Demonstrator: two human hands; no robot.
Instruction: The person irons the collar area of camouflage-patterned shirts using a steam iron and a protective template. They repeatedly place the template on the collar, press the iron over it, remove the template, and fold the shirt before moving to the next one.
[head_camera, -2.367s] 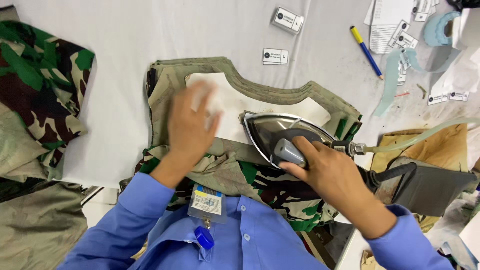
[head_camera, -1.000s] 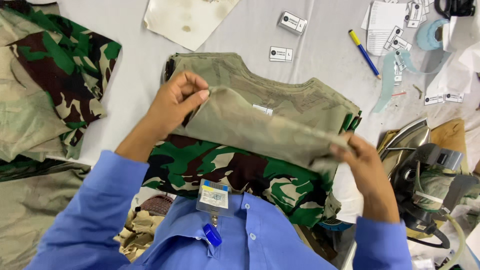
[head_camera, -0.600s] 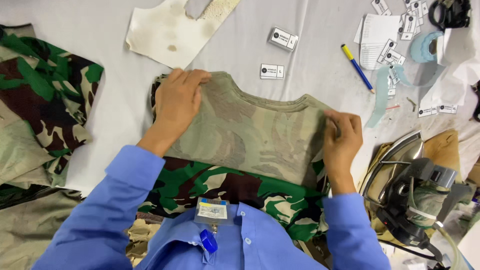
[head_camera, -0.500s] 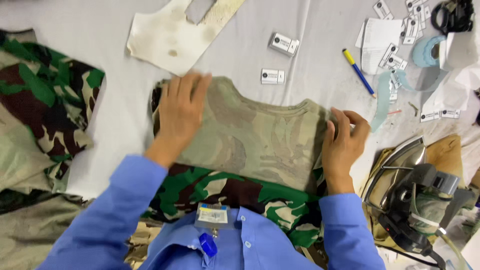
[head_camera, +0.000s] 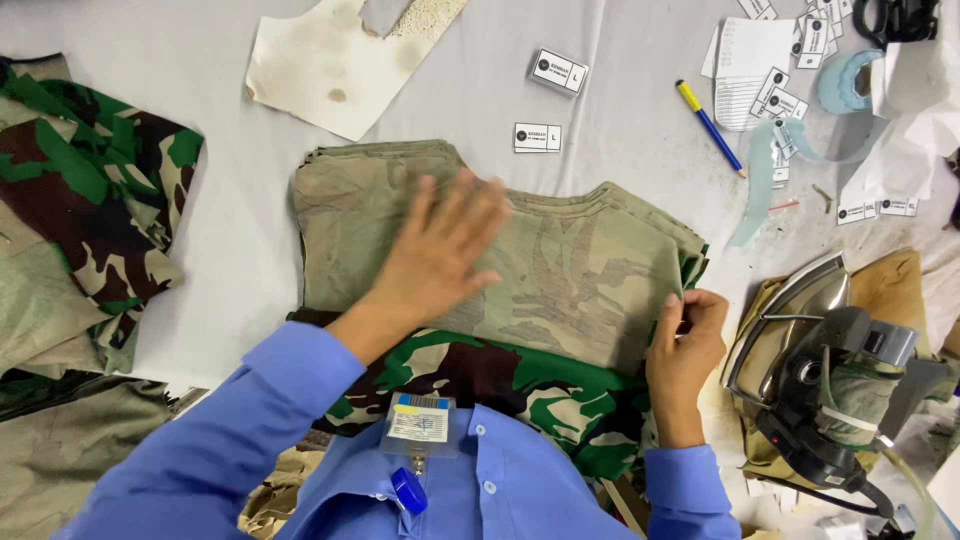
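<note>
Nearest, the right hand (head_camera: 688, 340) pinched the right edge of the olive fabric panel (head_camera: 540, 270) — fingers closed on it. Left hand (head_camera: 440, 250) lay flat and open mid-panel. Panel's long axis ran left–right between them, steam iron (head_camera: 830, 370) parked rightward.

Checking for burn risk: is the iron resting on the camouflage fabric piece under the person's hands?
No, the iron sits off to the right on a tan pad, apart from the camouflage fabric piece.
</note>
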